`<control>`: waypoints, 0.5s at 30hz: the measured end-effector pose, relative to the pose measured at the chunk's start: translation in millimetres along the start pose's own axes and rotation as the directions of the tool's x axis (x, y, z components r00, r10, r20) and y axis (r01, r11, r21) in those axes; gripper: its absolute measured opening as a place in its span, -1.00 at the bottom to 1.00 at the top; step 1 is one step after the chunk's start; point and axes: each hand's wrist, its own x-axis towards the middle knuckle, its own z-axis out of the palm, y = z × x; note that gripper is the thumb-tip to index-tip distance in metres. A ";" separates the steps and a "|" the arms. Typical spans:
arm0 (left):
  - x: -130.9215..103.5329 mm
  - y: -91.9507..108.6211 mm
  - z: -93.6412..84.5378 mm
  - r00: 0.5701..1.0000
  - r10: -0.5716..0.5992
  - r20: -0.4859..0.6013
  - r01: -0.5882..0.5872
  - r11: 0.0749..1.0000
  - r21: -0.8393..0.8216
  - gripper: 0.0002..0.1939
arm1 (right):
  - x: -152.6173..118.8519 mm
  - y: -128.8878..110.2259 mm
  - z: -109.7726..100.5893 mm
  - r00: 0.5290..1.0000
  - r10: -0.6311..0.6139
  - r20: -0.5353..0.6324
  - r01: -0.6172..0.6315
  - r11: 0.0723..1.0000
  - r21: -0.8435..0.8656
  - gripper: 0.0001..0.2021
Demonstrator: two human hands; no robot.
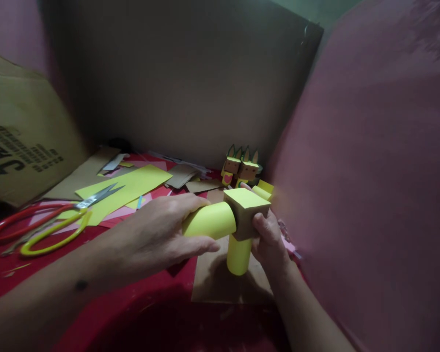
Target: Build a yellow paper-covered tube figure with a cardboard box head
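My left hand [168, 227] grips a yellow paper tube [210, 221] between thumb and fingers. The tube lies sideways, and its right end meets the side of a small cardboard box [244, 220] with a yellow top. My right hand [269, 237] is closed around the box's right side, the thumb on its front face. Below the box a second yellow tube [239, 256] points down, over a flat piece of cardboard [212, 286]. I cannot tell whether either tube is fixed to the box.
Scissors [84, 203] with red and yellow handles lie open at left on yellow paper [143, 183] and scraps. Two small box-headed cardboard figures [240, 168] stand at the back. A large carton [25, 132] is at far left; a pink surface [366, 186] rises at right.
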 end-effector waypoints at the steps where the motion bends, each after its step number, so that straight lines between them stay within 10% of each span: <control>1: 0.4 -0.8 0.0 1.000 0.002 0.003 -0.002 1.000 -0.002 -0.63 | -0.1 0.5 -0.5 1.000 -0.002 0.005 0.002 1.000 -0.004 -0.36; 15: -1.1 -6.6 -1.0 0.998 0.048 0.031 -0.044 0.991 -0.128 -0.70 | -1.8 2.6 -8.1 0.998 0.033 0.050 -0.030 0.998 -0.048 -0.27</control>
